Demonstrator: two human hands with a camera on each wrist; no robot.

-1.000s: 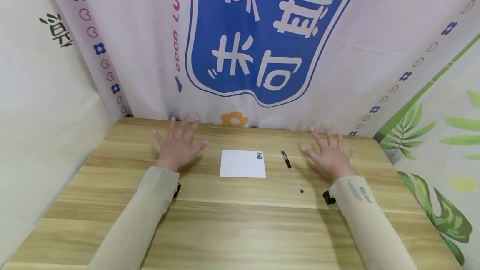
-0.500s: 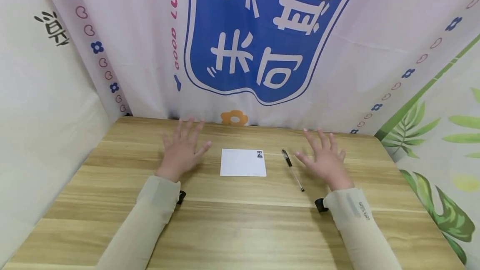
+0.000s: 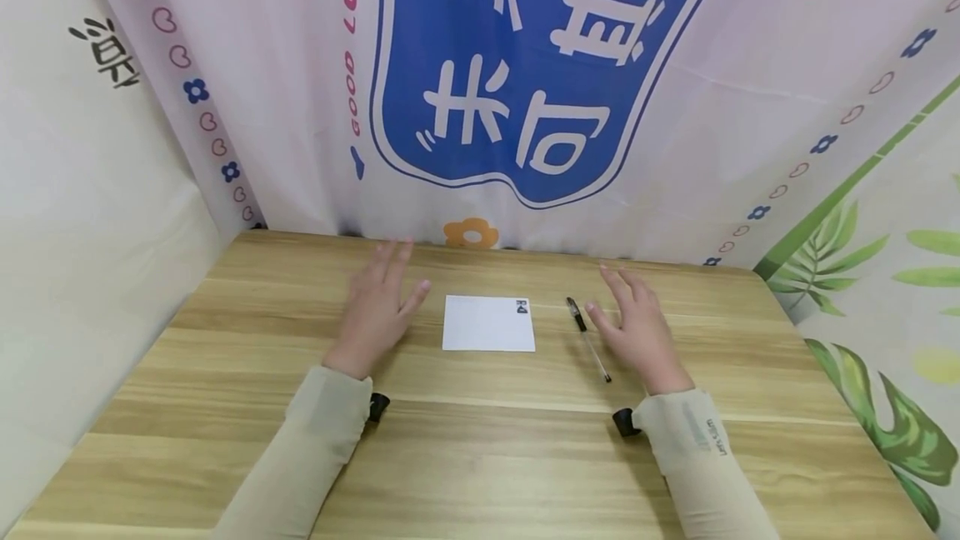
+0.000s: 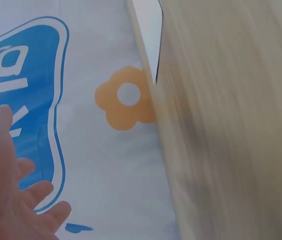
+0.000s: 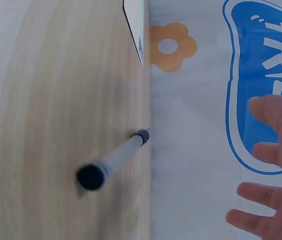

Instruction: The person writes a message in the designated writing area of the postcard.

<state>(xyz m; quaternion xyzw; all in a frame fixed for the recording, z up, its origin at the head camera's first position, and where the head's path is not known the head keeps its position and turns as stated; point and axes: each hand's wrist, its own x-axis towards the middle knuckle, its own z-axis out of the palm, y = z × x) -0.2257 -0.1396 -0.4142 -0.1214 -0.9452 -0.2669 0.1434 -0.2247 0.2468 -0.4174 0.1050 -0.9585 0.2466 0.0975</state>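
A small white card (image 3: 487,325) with a dark mark in its upper right corner lies flat on the wooden table (image 3: 480,465). To its right rests a clear pen (image 3: 589,342) with a black cap, slanting slightly. My left hand (image 3: 377,307), fingers extended, is left of the card and holds nothing. Beside the pen, on its right, my right hand (image 3: 636,325) has its fingers loosely extended, thumb close to the cap. The right wrist view shows the pen (image 5: 123,156) end-on and apart from the fingers (image 5: 261,195).
A white curtain (image 3: 300,107) with a blue printed panel hangs along the table's back edge. White printed cloth with green leaves (image 3: 892,407) borders the right side, and plain white cloth (image 3: 90,257) the left. A small black device (image 3: 626,422) sits at the right cuff.
Both hands have drawn inward toward the card and pen and slightly back toward the body. Their spread fingers have come closer together. Card and pen stay put.
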